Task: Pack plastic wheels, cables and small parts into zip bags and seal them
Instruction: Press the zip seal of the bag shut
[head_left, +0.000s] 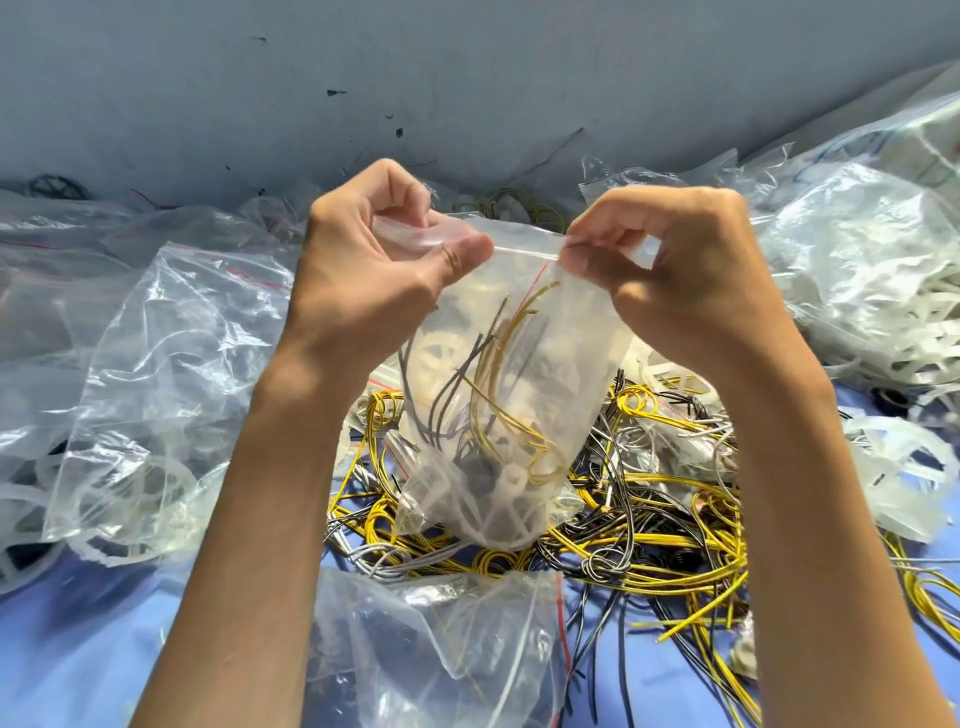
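I hold a clear zip bag (566, 364) up in the middle of the view, its top edge stretched between both hands. My left hand (379, 260) pinches the left end of the zip strip between thumb and fingers. My right hand (670, 265) pinches the right end the same way. Inside the bag hang yellow and black cables (493, 395), a white plastic wheel (441, 353) and small white parts at the bottom (504, 483).
Under the bag lies a tangled heap of yellow, black and grey cables (649, 525) on a blue cloth (78, 649). Filled clear bags pile at the left (156, 374) and front (452, 639). Loose white wheels in plastic heap at the right (872, 291). A grey wall (467, 78) stands behind.
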